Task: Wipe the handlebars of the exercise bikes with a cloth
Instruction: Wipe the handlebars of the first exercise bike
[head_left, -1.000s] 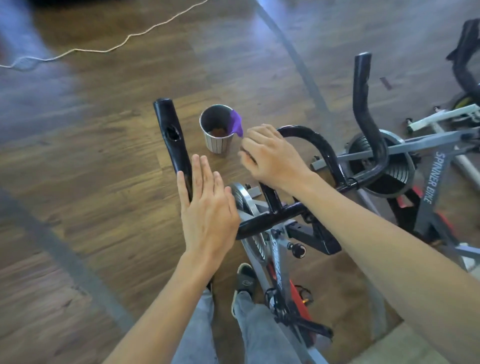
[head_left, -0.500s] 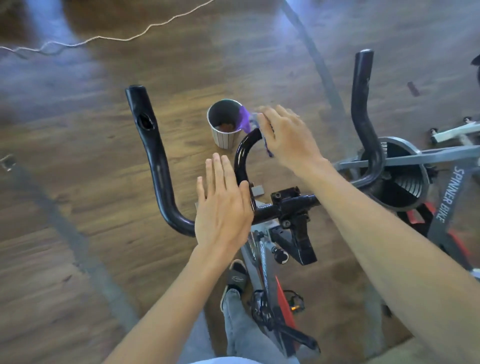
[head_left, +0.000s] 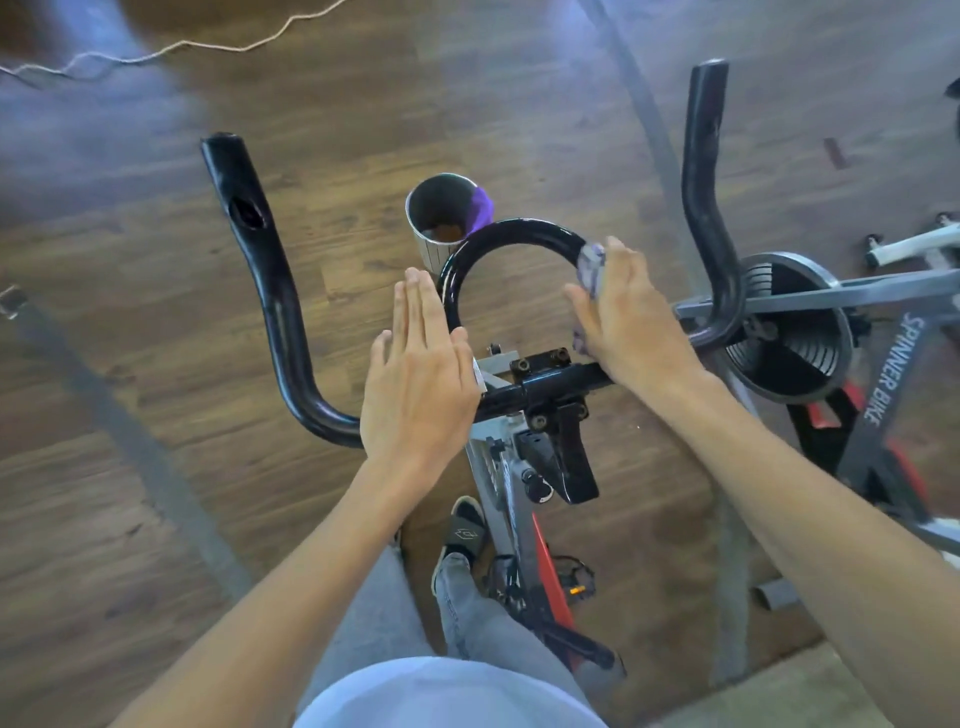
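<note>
Right now I have the right hand (head_left: 631, 317) just right of centre frame, wrapped over the right side of the loop (head_left: 511, 234) of the handlebars (head_left: 280, 332), with a pale purple cloth (head_left: 592, 267) pinched between palm and bar. That grip, I judge, keeps the cloth pressed against the tube as it slides along the curve. The left hand (head_left: 418, 379) is flat, fingers straight and together, holding nothing; it sits over the bar left of the clamp (head_left: 543, 374), probably to steady the bike, though I cannot tell whether it touches. A cup (head_left: 441, 218) with something purple draped on its rim stands on the floor (head_left: 130, 519) beyond the loop, near enough to reach. The two outer horns look untouched by either hand. A second bike (head_left: 883, 374) stands at the right edge.
</note>
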